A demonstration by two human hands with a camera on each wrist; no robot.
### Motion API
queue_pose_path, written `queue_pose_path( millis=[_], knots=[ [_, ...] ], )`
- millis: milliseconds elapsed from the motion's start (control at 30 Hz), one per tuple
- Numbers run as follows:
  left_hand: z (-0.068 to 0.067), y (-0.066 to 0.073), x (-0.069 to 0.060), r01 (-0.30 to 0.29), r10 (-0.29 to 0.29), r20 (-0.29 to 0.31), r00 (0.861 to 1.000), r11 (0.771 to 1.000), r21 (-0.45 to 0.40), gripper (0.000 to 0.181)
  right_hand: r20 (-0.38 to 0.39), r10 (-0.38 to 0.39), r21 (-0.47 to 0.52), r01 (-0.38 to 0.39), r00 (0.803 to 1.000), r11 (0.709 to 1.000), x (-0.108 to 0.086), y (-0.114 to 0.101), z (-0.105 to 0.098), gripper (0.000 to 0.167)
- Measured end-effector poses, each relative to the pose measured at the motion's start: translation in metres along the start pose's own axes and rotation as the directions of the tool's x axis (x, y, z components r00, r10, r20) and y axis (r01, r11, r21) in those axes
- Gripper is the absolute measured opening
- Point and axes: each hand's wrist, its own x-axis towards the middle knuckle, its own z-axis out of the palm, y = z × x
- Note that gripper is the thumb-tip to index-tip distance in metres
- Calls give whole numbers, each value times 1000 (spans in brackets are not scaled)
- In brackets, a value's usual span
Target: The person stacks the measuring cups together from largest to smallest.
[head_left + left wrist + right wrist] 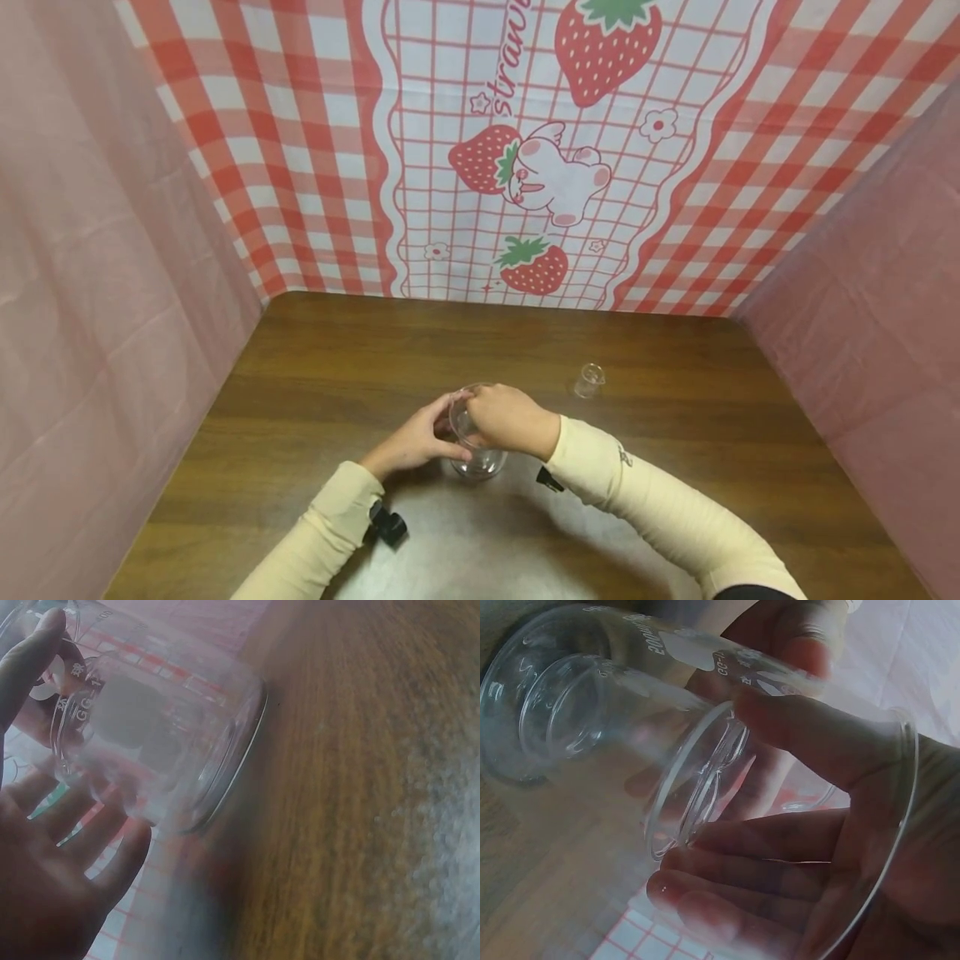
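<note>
Near the middle of the wooden table (337, 358), a large glass beaker (480, 468) is sitting base-down between two hands; whether it is tilting slightly, I cannot tell. The left hand (416, 442) is gripping its side, thumb on one side and fingers on the other, opened just as wide as the glass. The right hand (517, 419) is reaching down through the beaker's mouth.

What is inside is showing best from the right wrist: a smaller glass beaker (626, 735) is lying lengthwise within the large one, base toward base, and the right thumb and fingertips are holding opposite sides of its rim, the grip spread to that rim's width. From the head, fingers and reflections are largely hiding this inner glass.

White print on the large beaker is reading "GG-1", then running out of clear sight, beside Chinese characters; the right wrist is also showing what looks like "200" and a unit. Only the head view is showing a tiny spouted beaker (590, 381) standing apart at the right, and "straw", partly cut off, running sideways up the strawberry-print cloth (427, 167) behind.
</note>
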Motion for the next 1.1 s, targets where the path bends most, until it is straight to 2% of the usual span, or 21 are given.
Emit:
queue_pose_path(
  millis=[167,533,767,1100],
  knots=[
    [0,1,0,2,-2,1,1000,1000,1,88,-1,-6,-13,6,1000,1000,1,-1,-1,34],
    [-1,3,0,0,0,2,1000,1000,0,88,-6,9,22,-9,1000,1000,0,0,0,30],
    [0,1,0,9,-9,0,1000,1000,19,87,-51,-25,63,28,998,998,-2,1,0,26],
    [-1,2,-1,13,-13,1,1000,1000,22,93,-59,-61,100,67,996,993,-4,6,-8,30]
  ],
)
